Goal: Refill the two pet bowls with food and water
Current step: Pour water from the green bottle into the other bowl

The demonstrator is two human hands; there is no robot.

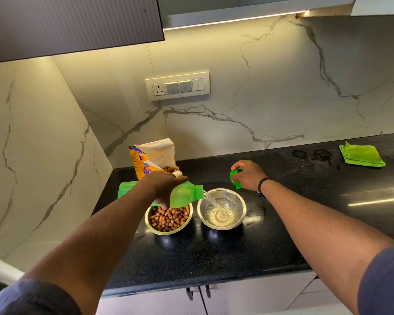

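Note:
My left hand (163,186) grips a green water bottle (184,194), tipped on its side above the left steel bowl (149,225), which is full of brown kibble. Water streams from the bottle's mouth into the right steel bowl (243,209), which holds some water. Just behind that bowl, my right hand (248,175) holds the green bottle cap (235,178). An open orange and white pet food bag (154,159) stands behind the bowls, with kibble showing at its opening.
Both bowls sit on a black stone counter (237,251) in a corner of marble walls. A folded green cloth (362,155) lies at the back right. A switch panel (177,86) is on the wall. Cabinet door handles (198,292) sit below the counter edge.

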